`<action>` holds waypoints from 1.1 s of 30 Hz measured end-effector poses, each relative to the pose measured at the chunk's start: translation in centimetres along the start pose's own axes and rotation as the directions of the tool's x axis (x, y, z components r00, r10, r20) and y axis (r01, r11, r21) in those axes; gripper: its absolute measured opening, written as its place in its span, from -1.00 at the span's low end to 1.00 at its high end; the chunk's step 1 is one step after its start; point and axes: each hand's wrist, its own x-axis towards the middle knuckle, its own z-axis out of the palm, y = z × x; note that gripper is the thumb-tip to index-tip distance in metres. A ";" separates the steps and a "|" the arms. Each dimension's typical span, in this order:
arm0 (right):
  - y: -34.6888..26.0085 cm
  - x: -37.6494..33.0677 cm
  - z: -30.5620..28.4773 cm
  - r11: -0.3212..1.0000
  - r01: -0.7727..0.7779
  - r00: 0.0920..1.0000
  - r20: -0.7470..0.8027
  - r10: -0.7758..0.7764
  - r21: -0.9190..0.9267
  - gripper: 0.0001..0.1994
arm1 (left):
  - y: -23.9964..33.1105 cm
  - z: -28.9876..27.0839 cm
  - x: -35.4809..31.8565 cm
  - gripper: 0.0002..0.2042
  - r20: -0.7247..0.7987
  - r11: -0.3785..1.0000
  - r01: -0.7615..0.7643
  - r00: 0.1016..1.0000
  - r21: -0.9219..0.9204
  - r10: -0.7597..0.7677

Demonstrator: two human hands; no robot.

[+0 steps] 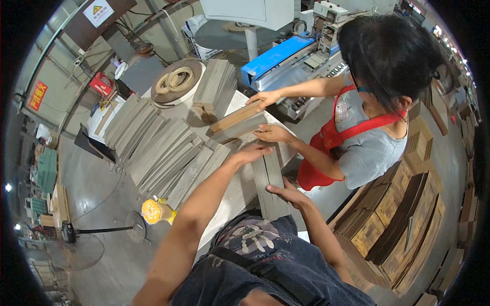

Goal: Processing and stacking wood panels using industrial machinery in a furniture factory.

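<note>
Two grey wood-grain boards [269, 181] lie side by side at the table's near right edge, pointing toward my body. My left hand [253, 154] is closed about their far end, its fingers laid across the top. Lower down, my right hand [290, 194] grips the right edge, thumb on the upper face and the other fingers partly hidden. Just beyond, a co-worker's two hands hold a stack of boards [239, 122] with a brown edge on top. A yellow bottle-like container [157, 211] stands at the table's left edge.
Many loose grey boards [166, 153] spread over the left of the table, and a taller stack [216, 86] stands behind. The co-worker [357, 122] in a red apron is close on my right. Cardboard stacks [393, 219] fill the lower right; a fan [76, 245] stands left.
</note>
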 end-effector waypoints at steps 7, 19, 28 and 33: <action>-0.7 -0.3 1.0 0.999 -0.049 0.996 -0.073 0.051 0.024 0.21 | -2.2 6.7 -5.5 -0.31 -0.794 0.969 -0.242 0.581 0.043 0.181; 0.8 0.1 6.2 0.980 -0.029 0.984 -0.167 0.063 0.196 -0.01 | -7.0 12.0 -12.6 -0.24 -0.276 0.778 0.030 0.926 -0.627 -0.259; 4.6 2.5 12.8 0.992 -0.114 0.943 -0.320 0.090 -0.058 0.13 | -10.4 8.5 -18.1 -0.24 -0.271 0.782 0.019 0.932 -0.623 -0.239; 5.7 4.0 16.6 0.998 -0.006 0.944 -0.330 0.027 0.065 0.19 | -11.0 8.2 -26.0 -0.33 -0.426 0.946 0.095 0.876 -0.309 -0.227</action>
